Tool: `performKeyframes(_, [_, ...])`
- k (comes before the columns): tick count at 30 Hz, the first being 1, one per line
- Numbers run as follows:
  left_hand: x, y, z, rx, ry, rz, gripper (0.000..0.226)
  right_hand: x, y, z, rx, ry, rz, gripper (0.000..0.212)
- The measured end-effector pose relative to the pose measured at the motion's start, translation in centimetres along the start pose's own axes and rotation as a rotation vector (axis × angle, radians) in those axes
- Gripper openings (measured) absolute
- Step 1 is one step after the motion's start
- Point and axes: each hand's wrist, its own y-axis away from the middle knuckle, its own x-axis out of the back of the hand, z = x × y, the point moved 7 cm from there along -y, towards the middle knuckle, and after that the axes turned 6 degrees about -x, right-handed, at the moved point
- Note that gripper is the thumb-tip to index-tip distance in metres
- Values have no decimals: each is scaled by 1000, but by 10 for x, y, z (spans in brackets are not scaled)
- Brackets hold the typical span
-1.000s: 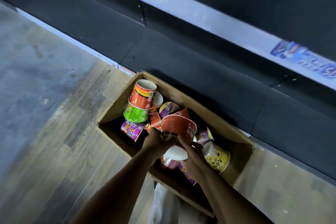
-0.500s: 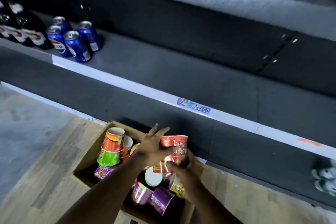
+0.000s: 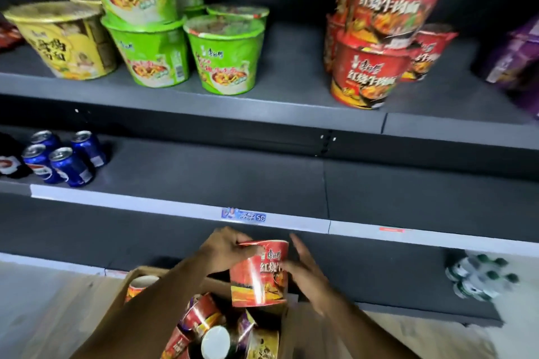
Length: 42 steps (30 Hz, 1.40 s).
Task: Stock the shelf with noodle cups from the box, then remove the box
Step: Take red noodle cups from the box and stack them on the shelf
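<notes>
I hold a red noodle cup (image 3: 258, 274) upright above the open cardboard box (image 3: 137, 274). My left hand (image 3: 224, 251) grips its rim from the left. My right hand (image 3: 306, 274) presses flat against its right side, fingers extended. Several more cups (image 3: 204, 326) in red, purple and yellow lie jumbled in the box on the floor. On the upper shelf (image 3: 291, 96) stand red cups (image 3: 370, 73), green cups (image 3: 224, 55) and a yellow cup (image 3: 64, 41).
The middle shelf (image 3: 218, 178) holds blue soda cans (image 3: 64, 160) at its left, with a white price strip (image 3: 180, 208) along its front. A pack of green-capped bottles (image 3: 481, 277) sits on the bottom shelf at right. Purple packets (image 3: 513, 61) fill the upper right.
Both hands lifted the red cup out of the box and up toward the shelves. My view tilted upward, bringing the stocked upper shelf into sight.
</notes>
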Motion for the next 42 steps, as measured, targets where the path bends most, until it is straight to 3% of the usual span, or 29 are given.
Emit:
performKeyframes(5, [-8, -3, 72, -110, -11, -163, 13, 51, 26, -46, 9, 246, -149, 34])
performKeyframes(9, [-9, -4, 135, -197, 17, -247, 20, 97, 58, -82, 24, 383, -161, 26])
performKeyframes(14, [-4, -9, 228, -275, 35, -246, 26, 160, 108, -149, 133, 479, -52, 22])
performKeyframes(17, [-2, -14, 282, -309, 30, -226, 17, 195, 139, -191, 233, 526, 2, 17])
performKeyframes(23, [3, -11, 381, -449, 53, -86, 28, 258, 187, -256, 367, 494, 152, 23])
performKeyframes(29, [16, -3, 453, -614, -136, 108, 36, 287, 220, -304, 544, 507, 241, 23])
performKeyframes(32, [26, -1, 474, -655, -159, 197, 37, 295, 229, -321, 608, 509, 273, 22])
performKeyframes(37, [42, -3, 494, -716, -219, 248, 18, 295, 228, -342, 688, 556, 341, 23])
performKeyframes(42, [55, -20, 504, -786, -376, 294, 27, 298, 212, -362, 779, 621, 485, 25])
